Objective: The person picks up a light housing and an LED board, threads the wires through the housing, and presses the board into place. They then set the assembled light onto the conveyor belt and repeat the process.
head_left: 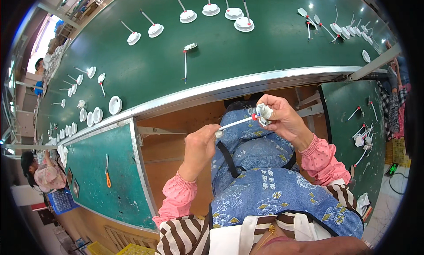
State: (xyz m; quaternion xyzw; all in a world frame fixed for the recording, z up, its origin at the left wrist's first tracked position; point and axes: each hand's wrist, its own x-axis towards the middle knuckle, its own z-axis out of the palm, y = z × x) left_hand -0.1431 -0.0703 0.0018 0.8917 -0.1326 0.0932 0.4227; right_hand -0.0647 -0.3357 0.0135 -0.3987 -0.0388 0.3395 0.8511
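Observation:
In front of my lap I hold a white cable [236,123] stretched slantwise between both hands. My left hand [199,145] is closed, pinching its lower left end. My right hand [285,121] is closed on the other end, where a red collar [254,117] sits against a small white fitting. White coverings on my right fingertips partly hide that fitting, so its shape is unclear. On the green bench ahead lies a similar cable [185,65] with a red collar and a white fitting.
Several round white lamp housings [188,16] with upright cables line the far bench. White rings [115,105] stand at left, near orange-handled scissors [108,180] on a side table. More cables [364,136] lie on the right table. A metal bench edge [247,82] runs ahead. Other people sit at left.

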